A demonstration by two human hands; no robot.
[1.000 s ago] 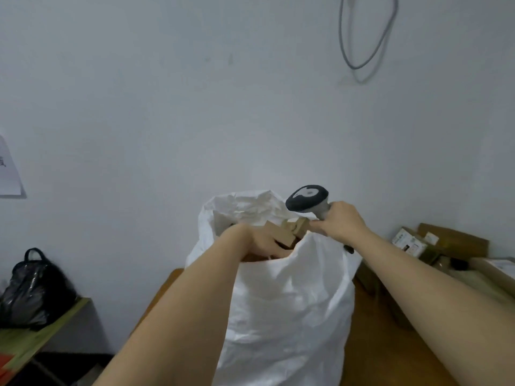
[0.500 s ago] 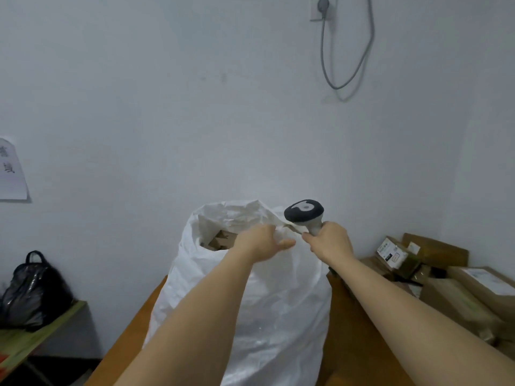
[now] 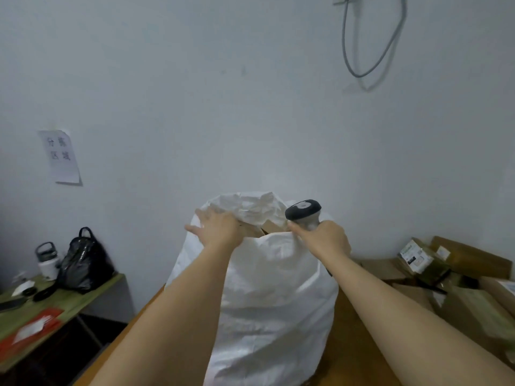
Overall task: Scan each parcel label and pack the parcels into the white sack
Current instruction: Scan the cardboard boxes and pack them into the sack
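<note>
The white sack [image 3: 267, 291] stands upright on the brown table [image 3: 351, 330] in front of me, its mouth at the top. Brown parcels [image 3: 269, 226] show inside the mouth. My left hand [image 3: 218, 229] lies with fingers spread against the sack's left rim. My right hand [image 3: 323, 239] grips the handle of the grey barcode scanner [image 3: 303, 210], whose dark head points left above the rim; its forefinger touches the sack's right rim. More cardboard parcels [image 3: 471, 305] with labels are piled on the table at the right.
A green side table [image 3: 67, 299] at the left carries a black bag [image 3: 83, 263], a white bottle [image 3: 48, 261] and red envelopes [image 3: 33, 327]. A paper sign [image 3: 62, 157] hangs on the wall. A grey cable [image 3: 362, 65] loops down at the upper right.
My left hand has moved from the middle of the sack's rim to its left side and spread out. The right hand stays at the right rim with the scanner.
</note>
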